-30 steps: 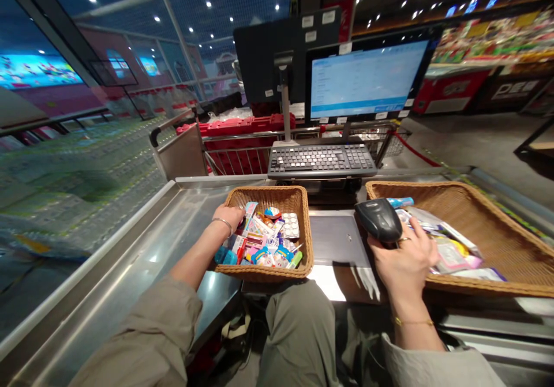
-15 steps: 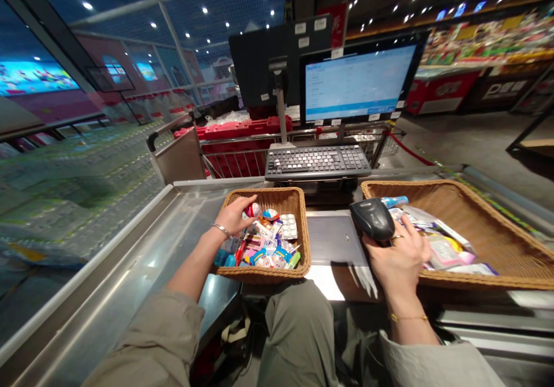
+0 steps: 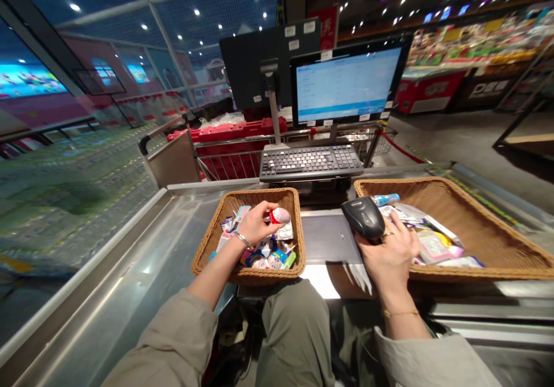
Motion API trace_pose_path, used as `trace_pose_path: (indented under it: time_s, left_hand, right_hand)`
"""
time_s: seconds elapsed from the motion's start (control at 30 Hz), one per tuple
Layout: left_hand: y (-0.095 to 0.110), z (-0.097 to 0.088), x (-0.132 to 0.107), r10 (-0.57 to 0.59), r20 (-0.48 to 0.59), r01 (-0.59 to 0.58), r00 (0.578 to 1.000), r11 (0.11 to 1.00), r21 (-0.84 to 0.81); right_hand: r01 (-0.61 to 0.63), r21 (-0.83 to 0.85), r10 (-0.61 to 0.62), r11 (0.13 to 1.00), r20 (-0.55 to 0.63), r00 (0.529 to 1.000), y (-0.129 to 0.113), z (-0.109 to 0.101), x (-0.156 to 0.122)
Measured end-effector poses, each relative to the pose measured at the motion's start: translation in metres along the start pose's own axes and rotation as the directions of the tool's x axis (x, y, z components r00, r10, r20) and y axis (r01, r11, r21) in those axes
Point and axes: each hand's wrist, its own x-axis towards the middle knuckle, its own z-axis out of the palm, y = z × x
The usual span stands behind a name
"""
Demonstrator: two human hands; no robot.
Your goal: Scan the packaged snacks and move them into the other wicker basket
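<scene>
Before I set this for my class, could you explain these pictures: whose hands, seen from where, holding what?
No robot here: a person's bare hands, seen from a camera on their head, looking forward and down. On the counter sit a left basket and a right basket, both holding small goods. The left hand pinches a small red-and-pink item over the left basket. The right hand grips a black handheld device that looks like a scanner. Behind stand a keyboard and a lit screen.
</scene>
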Motion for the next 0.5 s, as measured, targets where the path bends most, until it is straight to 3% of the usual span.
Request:
trace_pose_path:
  time_s: [0.1,0.2,0.37,0.5]
  left_hand:
    - [0.009,0.021,0.001,0.048,0.063,-0.041,0.997,0.994,-0.102]
    - [0.013,0.029,0.003,0.056,0.116,-0.043,0.992,0.994,-0.105]
    - [0.011,0.020,0.008,0.099,0.225,-0.125,0.969,0.986,0.108]
    - [0.011,0.014,0.008,0.038,0.334,-0.151,0.942,0.936,0.320]
  right_hand:
    - [-0.001,0.005,0.001,1.000,-0.013,1.000,0.000,0.000,0.000]
    - [-0.018,0.010,0.018,1.000,-0.004,1.000,-0.001,-0.002,0.000]
    - [-0.016,0.031,0.016,0.999,-0.009,1.000,-0.002,-0.003,0.001]
    - [0.003,0.035,-0.003,0.999,0.000,1.000,-0.002,-0.003,0.000]
